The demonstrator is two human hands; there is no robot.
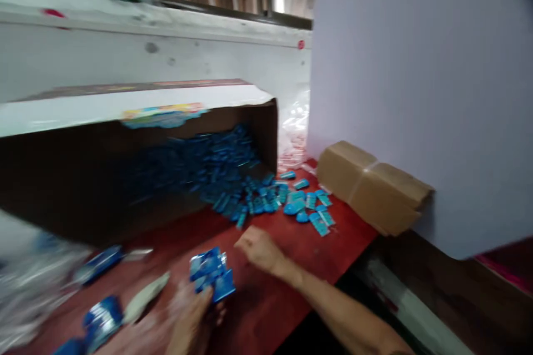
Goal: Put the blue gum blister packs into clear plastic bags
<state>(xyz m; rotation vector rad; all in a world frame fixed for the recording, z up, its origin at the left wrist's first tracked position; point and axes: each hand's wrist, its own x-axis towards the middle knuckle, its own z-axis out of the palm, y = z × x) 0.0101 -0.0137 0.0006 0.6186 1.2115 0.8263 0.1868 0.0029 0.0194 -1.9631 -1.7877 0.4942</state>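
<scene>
Several glossy, squarish blue packets (211, 267) overlap in the left hand (197, 313).

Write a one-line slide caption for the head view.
Left hand holding shiny blue packets, right hand beside them, at a red tabletop before an open cardboard box of small blue pieces.

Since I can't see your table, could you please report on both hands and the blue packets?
Left hand holding blue packets. Right hand near loose blue pieces, grip unclear. Nothing visible in between.
</scene>
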